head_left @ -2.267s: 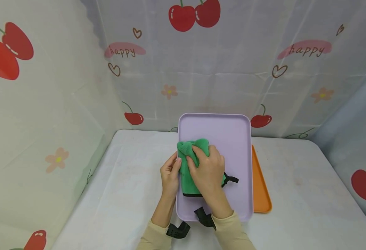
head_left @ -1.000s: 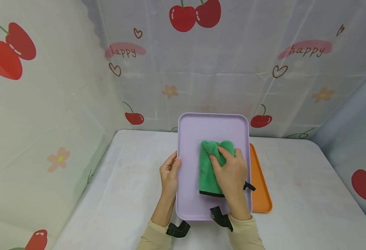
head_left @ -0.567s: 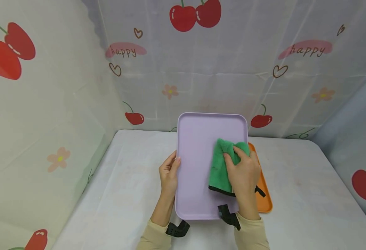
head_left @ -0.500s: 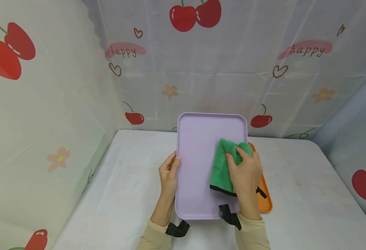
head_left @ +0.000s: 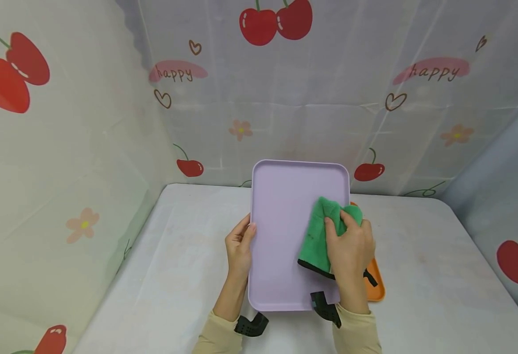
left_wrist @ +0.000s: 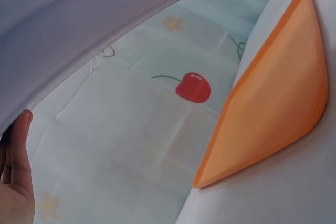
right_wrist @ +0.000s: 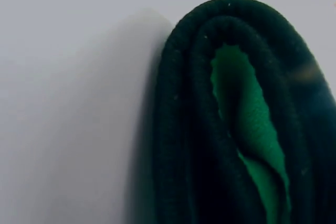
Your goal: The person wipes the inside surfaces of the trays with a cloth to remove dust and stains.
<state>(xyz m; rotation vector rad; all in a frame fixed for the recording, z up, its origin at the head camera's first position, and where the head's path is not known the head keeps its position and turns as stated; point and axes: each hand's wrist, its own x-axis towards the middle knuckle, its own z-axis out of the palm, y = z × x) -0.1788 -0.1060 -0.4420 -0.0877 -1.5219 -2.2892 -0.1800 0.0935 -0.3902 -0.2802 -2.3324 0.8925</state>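
The left hand (head_left: 239,246) grips the left rim of a lilac tray (head_left: 281,236), which is raised and tilted toward the head view; in the left wrist view its fingers (left_wrist: 20,145) touch the edge of the tray (left_wrist: 63,30). Over the tray's right side, the right hand (head_left: 350,246) pinches a folded green cloth (head_left: 315,243) with a black hem. Part of the cloth reaches past the tray's right rim. Folded layers of the cloth (right_wrist: 257,119) fill much of the right wrist view, where no fingers show.
An orange tray (head_left: 376,282) lies on the white table (head_left: 440,275) behind the lilac one, partly covered; the left wrist view shows more of this orange tray (left_wrist: 273,98). A curtain (head_left: 294,98) printed with cherries stands behind the table.
The right hand has moved the green cloth from the lilac tray's left side across to its right edge. The left hand has kept its grip. The tray has shifted slightly.
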